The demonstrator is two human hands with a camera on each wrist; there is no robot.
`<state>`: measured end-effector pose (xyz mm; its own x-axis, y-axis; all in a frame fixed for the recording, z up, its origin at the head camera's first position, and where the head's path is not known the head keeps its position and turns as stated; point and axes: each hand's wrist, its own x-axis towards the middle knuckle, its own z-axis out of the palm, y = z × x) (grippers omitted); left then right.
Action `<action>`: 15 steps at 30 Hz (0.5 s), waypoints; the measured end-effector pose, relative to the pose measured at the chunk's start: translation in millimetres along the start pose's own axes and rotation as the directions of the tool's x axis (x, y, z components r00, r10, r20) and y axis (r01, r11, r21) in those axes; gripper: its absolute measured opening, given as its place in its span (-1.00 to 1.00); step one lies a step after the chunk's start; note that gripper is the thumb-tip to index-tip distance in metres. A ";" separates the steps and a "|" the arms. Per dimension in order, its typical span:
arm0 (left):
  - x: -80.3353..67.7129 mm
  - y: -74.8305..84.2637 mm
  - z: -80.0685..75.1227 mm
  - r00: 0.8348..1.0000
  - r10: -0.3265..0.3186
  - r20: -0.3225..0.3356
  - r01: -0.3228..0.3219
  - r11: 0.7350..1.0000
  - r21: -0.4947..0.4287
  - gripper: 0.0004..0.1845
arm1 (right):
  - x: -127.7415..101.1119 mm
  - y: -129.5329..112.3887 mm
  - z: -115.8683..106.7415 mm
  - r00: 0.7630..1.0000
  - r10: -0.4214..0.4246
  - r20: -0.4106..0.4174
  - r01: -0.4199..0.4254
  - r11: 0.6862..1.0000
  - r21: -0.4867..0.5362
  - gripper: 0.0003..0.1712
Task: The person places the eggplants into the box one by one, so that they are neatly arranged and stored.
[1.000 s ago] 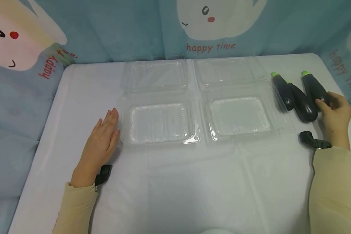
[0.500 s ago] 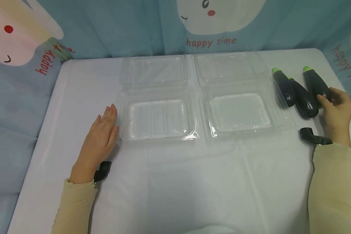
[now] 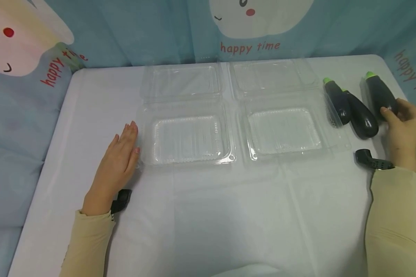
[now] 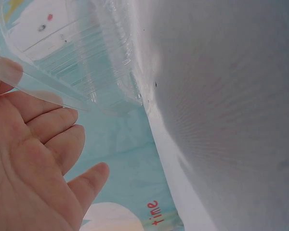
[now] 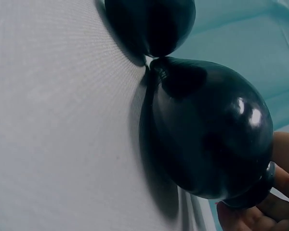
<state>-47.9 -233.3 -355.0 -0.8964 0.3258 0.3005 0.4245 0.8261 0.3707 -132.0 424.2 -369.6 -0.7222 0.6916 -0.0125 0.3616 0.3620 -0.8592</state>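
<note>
A: Right hand (image 3: 403, 134) — state?

B: Fingers curl round the fat end of one eggplant (image 3: 381, 96), near the table's (image 3: 208, 215) right edge. Since a second ago that eggplant has shifted right and toward the far edge, clear of the other two eggplants (image 3: 350, 109); before, it lay just beside them. In the right wrist view it fills the frame, fingertips (image 5: 253, 216) under its base; whether it is lifted off the cloth I cannot tell.

A: Reading?

B: My judgement: one eggplant singled out, pick-up under way, nothing boxed yet.

A: Left hand (image 3: 119, 165)?

B: Unchanged. Flat, fingers straight, holding nothing, touching the left rim of the left box (image 3: 187, 140). The left wrist view shows the clear rim over the fingers (image 4: 48, 125).

A: Boxes?

B: Both are open, lids folded back toward the far edge, trays bare. The right box (image 3: 284, 132) sits between the left box and the eggplants; the pair touches its right rim.
</note>
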 end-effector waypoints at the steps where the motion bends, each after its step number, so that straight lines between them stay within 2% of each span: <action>1: 0.0 0.1 0.0 1.000 0.000 0.000 0.000 1.000 0.001 -0.45 | -1.1 -1.5 0.0 1.000 0.008 -0.003 -0.008 1.000 0.005 -0.45; 13: -0.2 -0.4 0.7 1.000 0.006 -0.013 -0.006 1.000 -0.010 -0.46 | 0.0 -5.0 -4.2 0.996 0.085 -0.025 -0.080 0.982 0.171 -0.45; 15: -0.6 -1.1 0.5 1.000 0.002 -0.008 -0.002 1.000 -0.013 -0.45 | -1.2 -5.8 -4.1 0.995 0.098 -0.024 -0.093 0.984 0.154 -0.45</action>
<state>-47.9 -234.1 -356.0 -0.8947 0.3238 0.3078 0.4278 0.8192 0.3819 -130.8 423.9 -362.6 -0.6689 0.7386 -0.0845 0.3324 0.1955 -0.9226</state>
